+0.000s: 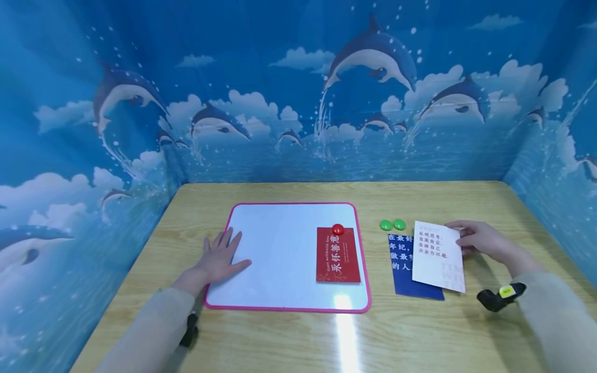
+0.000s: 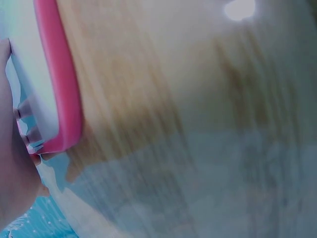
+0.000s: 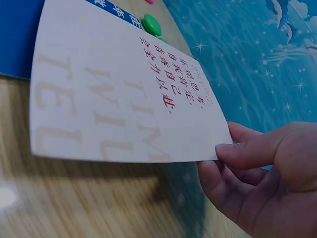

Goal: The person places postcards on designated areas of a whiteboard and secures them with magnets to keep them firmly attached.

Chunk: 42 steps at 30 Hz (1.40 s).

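Observation:
My right hand [image 1: 480, 241] pinches the right edge of a white card [image 1: 437, 256] with red writing, thumb on top and fingers beneath. In the right wrist view that card [image 3: 114, 94] is lifted off the table, casting a shadow below. Partly under it lies a blue card [image 1: 404, 274] with white writing. My left hand [image 1: 219, 261] rests with spread fingers on the left edge of a pink-framed whiteboard [image 1: 275, 254]. At the board's right side, a red card [image 1: 338, 261] sits with a round red magnet [image 1: 338, 229] on its top edge.
Two round green magnets [image 1: 393, 225] lie side by side on the wooden table [image 1: 298, 342], between the board and the cards. A blue dolphin-print curtain [image 1: 289, 93] closes off the back and the sides. Light glares on the board's lower edge.

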Motion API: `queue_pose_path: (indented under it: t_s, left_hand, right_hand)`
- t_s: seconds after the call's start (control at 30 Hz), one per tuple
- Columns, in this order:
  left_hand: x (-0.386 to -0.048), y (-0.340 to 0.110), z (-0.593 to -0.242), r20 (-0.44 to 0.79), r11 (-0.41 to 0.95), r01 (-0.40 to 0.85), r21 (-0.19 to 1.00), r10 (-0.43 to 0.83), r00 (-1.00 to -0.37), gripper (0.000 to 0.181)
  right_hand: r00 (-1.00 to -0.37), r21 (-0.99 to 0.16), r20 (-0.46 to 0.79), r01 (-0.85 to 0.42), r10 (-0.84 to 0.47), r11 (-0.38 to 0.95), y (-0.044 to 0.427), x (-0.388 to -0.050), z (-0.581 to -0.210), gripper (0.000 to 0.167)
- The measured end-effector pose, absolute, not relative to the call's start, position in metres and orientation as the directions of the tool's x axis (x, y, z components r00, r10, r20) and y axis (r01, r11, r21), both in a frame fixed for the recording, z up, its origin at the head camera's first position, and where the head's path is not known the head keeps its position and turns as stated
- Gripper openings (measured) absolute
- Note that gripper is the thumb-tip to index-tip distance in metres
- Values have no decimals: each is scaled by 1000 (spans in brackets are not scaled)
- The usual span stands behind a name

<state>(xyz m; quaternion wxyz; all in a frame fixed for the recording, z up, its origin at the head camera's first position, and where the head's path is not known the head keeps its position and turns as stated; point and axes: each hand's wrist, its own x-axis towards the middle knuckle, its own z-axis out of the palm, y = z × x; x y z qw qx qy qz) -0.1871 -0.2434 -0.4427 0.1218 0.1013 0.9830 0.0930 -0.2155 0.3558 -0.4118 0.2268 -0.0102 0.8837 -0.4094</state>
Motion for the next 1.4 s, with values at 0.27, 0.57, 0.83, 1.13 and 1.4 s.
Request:
queue_pose_path:
  t_s: [0.27,0.57,0.83,1.13,1.4]
  left_hand:
    - [-188,-244,-443,-221,963,174,208,219,-950,87]
    - [-188,-244,-443,-221,962,178,208,224,-949,87]
    - [-189,-245,-446,-210,962,190,198,231,-950,87]
    - [-190,-246,-447,-208,959,189,213,233,-950,88]
    - [-187,-246,-445,-217,959,182,217,230,-949,87]
  right_hand:
    - [-882,-753,-414,192,-226,630,346,-219,-403,57]
    - [-880,-764,-416,202,-228,613,323,-225,-392,57]
    - [-883,-794,-402,205,-241,572,311,-229,-386,58]
    - [-878,-814,-413,236,-243,531,293,-232,-383,60]
    - [-872,-832,-417,253,-255,494,262,-240,-382,57]
